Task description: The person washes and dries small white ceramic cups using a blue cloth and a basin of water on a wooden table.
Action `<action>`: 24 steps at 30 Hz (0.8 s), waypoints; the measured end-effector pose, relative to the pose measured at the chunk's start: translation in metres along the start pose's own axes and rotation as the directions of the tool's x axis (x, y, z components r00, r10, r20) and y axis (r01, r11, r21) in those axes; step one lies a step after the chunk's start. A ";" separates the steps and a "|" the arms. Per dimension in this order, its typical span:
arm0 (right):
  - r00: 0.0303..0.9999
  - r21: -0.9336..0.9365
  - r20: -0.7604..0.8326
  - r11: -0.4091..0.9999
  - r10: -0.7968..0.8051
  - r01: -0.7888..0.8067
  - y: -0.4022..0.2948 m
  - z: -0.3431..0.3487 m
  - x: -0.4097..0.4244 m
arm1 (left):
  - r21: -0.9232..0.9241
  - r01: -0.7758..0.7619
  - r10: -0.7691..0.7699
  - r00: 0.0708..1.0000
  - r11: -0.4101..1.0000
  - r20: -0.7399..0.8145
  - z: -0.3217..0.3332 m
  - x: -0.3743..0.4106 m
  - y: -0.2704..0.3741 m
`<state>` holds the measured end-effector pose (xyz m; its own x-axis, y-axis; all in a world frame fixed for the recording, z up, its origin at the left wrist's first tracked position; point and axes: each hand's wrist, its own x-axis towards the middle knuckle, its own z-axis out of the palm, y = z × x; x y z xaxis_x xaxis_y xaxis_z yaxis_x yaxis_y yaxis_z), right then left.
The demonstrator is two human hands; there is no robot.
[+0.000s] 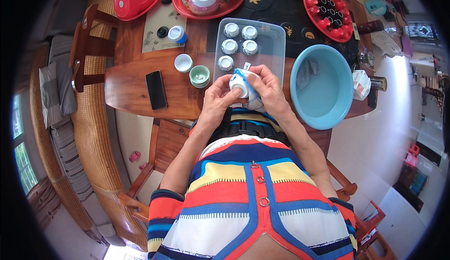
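My left hand (pixel 222 93) grips a small white cup (pixel 239 84) with its base turned up and the thumb on it. Around the cup's right side, my right hand (pixel 269 89) holds a white and blue cloth (pixel 254 100) with a small tag sticking up. Just beyond my hands lies a clear plastic tray (pixel 269 54), where several patterned white cups (pixel 229 46) stand upside down. Left of the hands are a stack of pale green cups (pixel 199 75) and a white cup (pixel 183 63).
A blue basin (pixel 321 95) with a grey cloth (pixel 307 72) in it stands right. Left lies a black phone (pixel 156 89); behind it is a blue-and-white lidded cup (pixel 177 35). Red trays (pixel 165 1) of bowls and a red tray (pixel 309 17) of small cups are at the back.
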<state>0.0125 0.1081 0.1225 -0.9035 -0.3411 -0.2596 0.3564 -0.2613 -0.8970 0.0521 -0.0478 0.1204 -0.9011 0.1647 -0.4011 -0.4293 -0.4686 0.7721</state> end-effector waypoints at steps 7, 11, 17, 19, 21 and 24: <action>0.998 0.024 -0.039 0.998 0.052 -0.051 -0.003 0.008 -0.005 | -0.233 0.113 -0.132 0.989 0.966 -0.068 -0.003 0.002 -0.005; 0.999 -0.089 -0.010 0.995 -0.036 0.035 -0.001 0.005 -0.005 | -0.153 0.065 -0.064 0.998 0.986 0.013 0.003 -0.001 -0.002; 0.999 -0.110 0.042 0.994 0.022 -0.017 -0.003 -0.009 0.001 | 0.280 -0.037 0.009 0.995 0.959 0.100 -0.001 0.001 0.006; 0.996 -0.127 0.076 0.991 0.044 -0.034 -0.005 -0.012 0.005 | 0.284 -0.041 0.010 0.994 0.958 0.112 -0.001 0.000 0.007; 0.995 -0.106 0.073 0.992 0.069 -0.061 -0.003 -0.014 0.007 | 0.217 -0.021 0.002 0.996 0.976 0.085 0.001 0.001 0.003; 0.994 -0.041 0.046 0.994 0.100 -0.098 -0.007 -0.008 0.004 | 0.085 0.024 -0.027 0.999 0.996 0.028 0.000 0.001 0.006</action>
<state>0.0048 0.1158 0.1250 -0.8513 -0.4068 -0.3314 0.4333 -0.1889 -0.8813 0.0489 -0.0501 0.1245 -0.8907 0.2009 -0.4077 -0.4545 -0.3895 0.8011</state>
